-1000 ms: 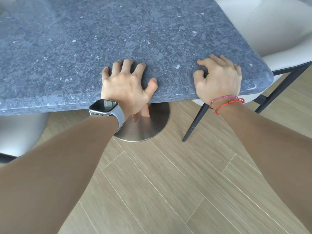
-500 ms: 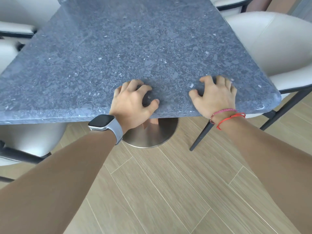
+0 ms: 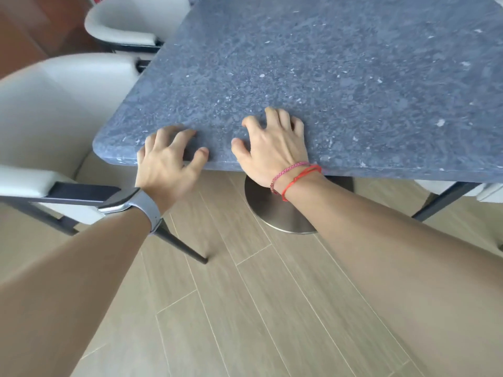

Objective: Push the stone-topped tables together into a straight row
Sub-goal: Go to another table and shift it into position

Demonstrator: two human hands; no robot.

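A grey-blue stone-topped table point(image 3: 340, 77) fills the upper right of the head view, with its near edge running across the middle. My left hand point(image 3: 168, 161) rests on that edge close to the rounded near-left corner, fingers spread and curled on the top. My right hand point(image 3: 275, 148) lies flat on the top a little to the right, fingers apart, with red and pink strings at the wrist. The table's round metal base point(image 3: 272, 210) stands on the floor below my right wrist. Only this one table is in view.
A white armchair point(image 3: 54, 110) with dark legs stands tight against the table's left side, and a second white chair point(image 3: 128, 25) sits behind it. Another chair's dark leg point(image 3: 441, 200) shows at the right under the top. Wood-look plank floor point(image 3: 245, 308) lies below.
The view has swung so the table's left corner and the left chairs now show. Both hands have shifted left along the near edge and sit closer together.
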